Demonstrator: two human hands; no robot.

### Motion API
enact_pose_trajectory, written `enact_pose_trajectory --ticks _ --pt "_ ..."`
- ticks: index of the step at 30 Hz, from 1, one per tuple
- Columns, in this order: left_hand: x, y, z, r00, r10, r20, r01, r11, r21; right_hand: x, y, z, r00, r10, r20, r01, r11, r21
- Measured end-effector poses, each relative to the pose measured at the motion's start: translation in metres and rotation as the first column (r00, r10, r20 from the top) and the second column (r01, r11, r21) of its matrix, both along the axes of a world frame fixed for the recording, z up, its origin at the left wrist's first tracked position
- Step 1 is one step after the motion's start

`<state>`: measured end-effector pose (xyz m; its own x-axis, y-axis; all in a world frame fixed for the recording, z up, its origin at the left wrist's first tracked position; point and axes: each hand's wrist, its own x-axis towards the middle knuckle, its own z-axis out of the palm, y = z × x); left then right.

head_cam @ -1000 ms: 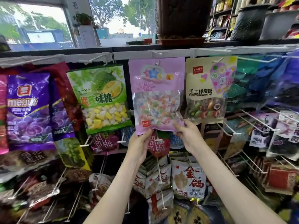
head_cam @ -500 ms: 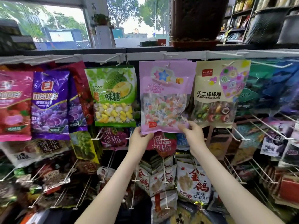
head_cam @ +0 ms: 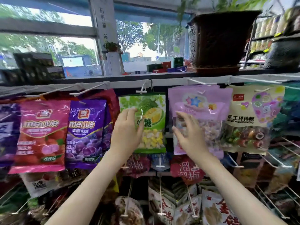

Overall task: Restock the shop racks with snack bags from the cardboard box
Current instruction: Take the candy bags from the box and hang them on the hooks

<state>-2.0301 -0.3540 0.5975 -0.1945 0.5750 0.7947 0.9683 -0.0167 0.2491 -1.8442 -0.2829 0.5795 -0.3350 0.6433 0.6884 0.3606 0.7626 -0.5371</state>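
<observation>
Left hand (head_cam: pixel 128 133), centre frame: fingers straight, lying on the green bag's (head_cam: pixel 153 122) left edge. Right hand (head_cam: pixel 189 137), right of centre: fingers spread loose before the lilac bag (head_cam: pixel 211 109), gripping nothing; whether they touch is too blurred to tell. Both bags hang side by side under the top rail (head_cam: pixel 175 82). Cream bag (head_cam: pixel 253 120) further right, purple bag (head_cam: pixel 84 133) left.

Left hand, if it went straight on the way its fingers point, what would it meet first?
Most likely the green durian candy bag: the left hand points up and forward at the bag's left part. Whether it already touches the bag is unclear.
</observation>
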Motion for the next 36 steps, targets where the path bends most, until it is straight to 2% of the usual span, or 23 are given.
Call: enact_pose_trajectory --ticks 2,5,8,11,14,17,19,24,30,36 --pt "-0.025 0.004 0.025 0.996 -0.011 -0.084 0.008 0.999 -0.036 -0.025 0.009 0.024 1.000 0.008 0.009 -0.008 0.999 0.037" --pt "-0.054 0.016 0.059 0.981 -0.009 -0.193 -0.024 0.985 -0.169 -0.058 0.027 0.061 0.999 0.004 0.052 -0.003 1.000 -0.020" --pt "-0.070 0.035 0.085 0.958 -0.065 -0.280 -0.031 0.945 -0.327 -0.081 0.047 0.087 0.983 -0.058 0.175 0.066 0.997 -0.039" --pt "-0.078 0.059 0.102 0.922 -0.117 -0.369 -0.085 0.869 -0.488 -0.097 0.065 0.100 0.917 -0.122 0.380 0.155 0.986 -0.059" --pt "-0.081 0.079 0.109 0.923 -0.168 -0.347 -0.104 0.759 -0.643 -0.107 0.076 0.105 0.804 -0.199 0.560 0.264 0.964 -0.037" --pt "-0.079 0.088 0.112 0.943 -0.243 -0.229 -0.018 0.647 -0.762 -0.112 0.079 0.108 0.774 -0.197 0.602 0.281 0.959 -0.047" --pt "-0.077 0.091 0.112 0.944 -0.288 -0.159 0.056 0.617 -0.785 -0.112 0.078 0.108 0.793 -0.163 0.587 0.253 0.965 -0.075" --pt "-0.079 0.094 0.109 0.932 -0.333 -0.143 0.122 0.659 -0.742 -0.111 0.074 0.104 0.857 -0.117 0.503 0.205 0.971 -0.124" --pt "-0.079 0.096 0.112 0.915 -0.363 -0.174 0.146 0.703 -0.696 -0.117 0.066 0.097 0.903 -0.196 0.382 0.234 0.971 -0.053" --pt "-0.076 0.090 0.110 0.923 -0.370 -0.106 0.211 0.716 -0.665 -0.114 0.056 0.097 0.904 -0.222 0.365 0.244 0.970 -0.014"
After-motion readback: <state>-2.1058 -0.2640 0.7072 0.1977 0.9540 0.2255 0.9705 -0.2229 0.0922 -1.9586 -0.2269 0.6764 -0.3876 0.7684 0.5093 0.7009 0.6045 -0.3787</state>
